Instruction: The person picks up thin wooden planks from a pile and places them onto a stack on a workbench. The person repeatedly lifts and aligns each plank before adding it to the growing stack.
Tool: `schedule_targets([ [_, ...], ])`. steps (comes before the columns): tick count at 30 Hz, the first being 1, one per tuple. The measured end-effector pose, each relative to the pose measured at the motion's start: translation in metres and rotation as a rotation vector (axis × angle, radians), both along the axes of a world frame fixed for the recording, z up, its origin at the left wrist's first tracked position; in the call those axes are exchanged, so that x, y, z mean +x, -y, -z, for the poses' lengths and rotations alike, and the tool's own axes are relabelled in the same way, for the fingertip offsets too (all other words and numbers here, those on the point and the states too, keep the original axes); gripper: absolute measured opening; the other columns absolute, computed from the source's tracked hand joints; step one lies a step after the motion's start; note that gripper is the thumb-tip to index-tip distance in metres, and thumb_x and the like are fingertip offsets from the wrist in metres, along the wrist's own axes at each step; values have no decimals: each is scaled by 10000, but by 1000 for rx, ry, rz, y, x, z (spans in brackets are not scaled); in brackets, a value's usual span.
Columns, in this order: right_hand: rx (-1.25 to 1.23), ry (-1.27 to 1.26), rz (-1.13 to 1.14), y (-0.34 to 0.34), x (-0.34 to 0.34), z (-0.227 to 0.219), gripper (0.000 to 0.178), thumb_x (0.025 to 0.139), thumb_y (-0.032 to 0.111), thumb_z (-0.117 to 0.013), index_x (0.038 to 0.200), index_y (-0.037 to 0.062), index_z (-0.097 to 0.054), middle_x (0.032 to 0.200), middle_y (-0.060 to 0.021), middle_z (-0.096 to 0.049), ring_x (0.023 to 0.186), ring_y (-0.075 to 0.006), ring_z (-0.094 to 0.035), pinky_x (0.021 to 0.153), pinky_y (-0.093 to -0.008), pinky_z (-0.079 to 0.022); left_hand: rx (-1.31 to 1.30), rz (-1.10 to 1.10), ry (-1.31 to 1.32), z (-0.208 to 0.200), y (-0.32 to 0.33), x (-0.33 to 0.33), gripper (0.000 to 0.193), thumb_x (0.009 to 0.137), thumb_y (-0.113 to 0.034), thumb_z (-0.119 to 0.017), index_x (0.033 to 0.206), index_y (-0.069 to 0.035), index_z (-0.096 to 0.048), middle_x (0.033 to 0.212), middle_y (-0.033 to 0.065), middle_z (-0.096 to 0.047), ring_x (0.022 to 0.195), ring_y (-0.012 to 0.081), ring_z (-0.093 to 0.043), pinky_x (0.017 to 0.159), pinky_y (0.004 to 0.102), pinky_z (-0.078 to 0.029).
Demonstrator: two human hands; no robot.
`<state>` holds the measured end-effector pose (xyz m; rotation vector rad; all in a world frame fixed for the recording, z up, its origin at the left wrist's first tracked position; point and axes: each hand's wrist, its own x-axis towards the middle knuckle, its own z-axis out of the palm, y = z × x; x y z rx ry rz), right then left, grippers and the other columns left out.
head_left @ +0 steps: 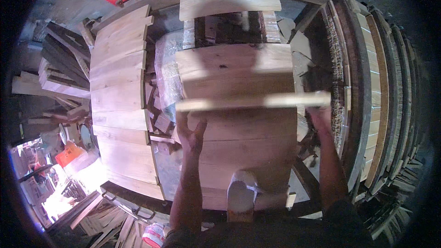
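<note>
A pale wooden board (225, 103), blurred by motion and seen nearly edge-on, spans the gap between my hands. My left hand (192, 134) is at its left end, fingers up against it and thumb apart. At the right end is my right hand (320, 114), smeared by motion and partly hidden by the board. Below lies a row of joined boards (243, 151), mostly in shadow. On its near end rests a flat tool (242, 190) with a rounded pale end and a wooden part toward me.
To the left lies another row of pale boards (120, 73). A separate board (229, 1) lies at the far end. Long panels or beams (374, 105) stand in rows on the right. Wood offcuts (163, 121) fill the gap, near a clear plastic-wrapped bundle (169, 64).
</note>
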<state>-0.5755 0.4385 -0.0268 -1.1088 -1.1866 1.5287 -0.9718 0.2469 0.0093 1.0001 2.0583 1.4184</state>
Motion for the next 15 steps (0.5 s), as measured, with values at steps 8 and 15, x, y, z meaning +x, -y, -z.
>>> schedule_targets([
  [8,389,904,-207,-11,2,-12,302,791,127,-736,1065,17,-672,933,-171,-726,900,-251,-716,819,-387,-547,-268,263,55,-41,4,-37,464,794,-132,-839,1199,-9,-650,1130,121,-707,1032,182,-656,929,315,-520],
  [15,281,878,-312,-1,8,-55,272,824,44,-703,1093,43,-658,982,-120,-720,952,-193,-682,870,-334,-525,-312,361,217,-49,5,-52,358,782,-83,-825,1117,-41,-703,968,51,-727,874,148,-653,822,287,-517],
])
